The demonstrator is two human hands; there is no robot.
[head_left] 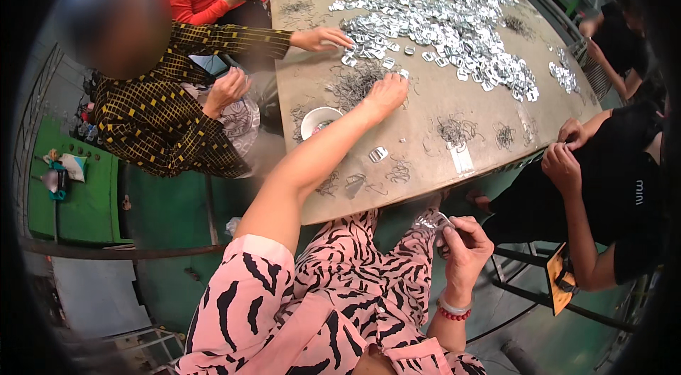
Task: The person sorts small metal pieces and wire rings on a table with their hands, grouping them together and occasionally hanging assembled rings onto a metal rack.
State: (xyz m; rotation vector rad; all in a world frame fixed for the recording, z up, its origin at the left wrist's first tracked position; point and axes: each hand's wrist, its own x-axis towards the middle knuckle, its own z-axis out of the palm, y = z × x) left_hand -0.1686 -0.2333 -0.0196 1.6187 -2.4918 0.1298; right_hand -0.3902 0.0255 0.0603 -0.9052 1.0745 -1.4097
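Note:
My left hand (386, 96) reaches out over the table, its fingers pinched on a small silver metal buckle (403, 74). Just left of it lies a pile of thin dark wire pins (349, 88). Above my lap, my right hand (466, 251) is closed on another shiny metal buckle (445, 219), partly hidden by the fingers. A single buckle (378, 154) rests on the table near its front edge. Beyond my left hand spreads a large heap of silver buckles (454, 28).
A white bowl (306, 127) with small things inside stands beside my left forearm. Small wire-pin heaps (454, 130) and a pale flat strip (461, 160) lie toward the front edge. A co-worker's hand (323, 39) touches the buckles at left; another co-worker's hands (565, 162) are at right.

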